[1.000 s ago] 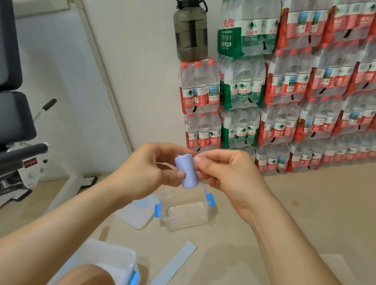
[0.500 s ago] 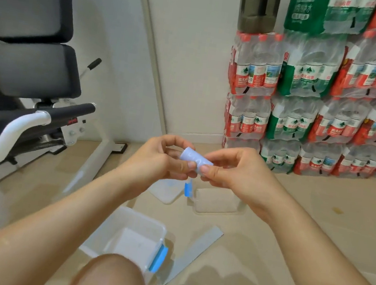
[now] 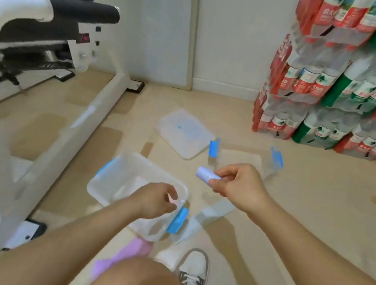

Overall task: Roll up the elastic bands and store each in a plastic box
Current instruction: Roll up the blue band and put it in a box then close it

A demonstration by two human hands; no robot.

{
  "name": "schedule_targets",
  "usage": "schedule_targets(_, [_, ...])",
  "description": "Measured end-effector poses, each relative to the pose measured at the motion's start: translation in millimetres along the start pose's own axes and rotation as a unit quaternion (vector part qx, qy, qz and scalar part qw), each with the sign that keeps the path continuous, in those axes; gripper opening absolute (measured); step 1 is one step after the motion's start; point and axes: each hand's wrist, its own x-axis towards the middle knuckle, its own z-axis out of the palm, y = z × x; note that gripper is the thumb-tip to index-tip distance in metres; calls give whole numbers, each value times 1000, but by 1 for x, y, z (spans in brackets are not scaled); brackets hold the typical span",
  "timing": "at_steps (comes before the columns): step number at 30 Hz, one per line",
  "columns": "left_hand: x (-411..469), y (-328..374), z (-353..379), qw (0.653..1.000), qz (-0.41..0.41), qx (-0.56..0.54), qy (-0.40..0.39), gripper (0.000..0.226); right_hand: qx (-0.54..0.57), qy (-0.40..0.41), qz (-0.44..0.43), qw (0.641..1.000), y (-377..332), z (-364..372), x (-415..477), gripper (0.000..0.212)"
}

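Rolled band (image 3: 206, 174) crosswise, free end leftward

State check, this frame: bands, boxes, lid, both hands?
near plastic box: open, no lid
far plastic box: open, latches flipped up
lid: off, flat on floor
rolled band: rolled, pinched in right hand
left hand: fingers curled at near plastic box rim; hold unclear
blue band: unrolled on floor
purple band: unrolled on floor

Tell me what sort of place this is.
Probably a spare room used for storage and exercise: shrink-wrapped packs of bottled water stacked high by the wall, and a white-framed exercise machine with black pads on the bare floor.
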Motion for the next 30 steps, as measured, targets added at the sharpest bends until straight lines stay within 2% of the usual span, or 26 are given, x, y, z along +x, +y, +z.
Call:
schedule_targets(2, [17,-4,29,985,-13,168,-35,50,24,-4,33,999,24,17,9,10])
schedule_targets(3, [24,-2,43,976,-22,211,-51,56,36,-6,52,998,37,23,12,11])
schedule_targets(5, [36,3,66,971,-34,231,-57,59,51,-7,81,995,63,28,15,6])
schedule_targets(8, [53,8,75,974,-36,223,-13,51,90,4,125,988,94,23,15,5])
schedule_targets(11, [77,11,64,987,-48,151,39,48,151,11,154,976,109,16,20,7])
schedule_targets(14, [109,18,50,991,-62,-23,118,55,200,19,154,968,108,17,30,5])
schedule_targets(17, [141,34,42,949,-52,-289,112,59,209,45,125,969,110,19,48,9])
schedule_targets(18, [147,35,38,938,-35,-321,123,57,196,52,108,973,111,20,55,10])
schedule_targets(19, [149,32,32,943,-12,-302,143,54,181,56,93,977,113,21,61,10])
schedule_targets(21, [143,10,21,964,15,-147,219,50,156,56,77,983,114,24,72,10])
schedule_targets(23, [128,-31,11,963,-22,39,267,53,130,48,66,988,114,31,81,9])
schedule_targets(24, [120,-55,10,959,-75,91,256,56,110,41,56,992,113,36,86,8])
schedule_targets(26, [106,-94,10,960,-175,82,202,62,63,30,30,997,107,52,96,10])
schedule_targets(28, [97,-110,15,967,-192,22,167,62,6,20,5,1000,97,68,107,12])
schedule_targets(30, [87,-112,21,968,-179,-1,176,57,-39,3,-24,999,86,85,116,27])
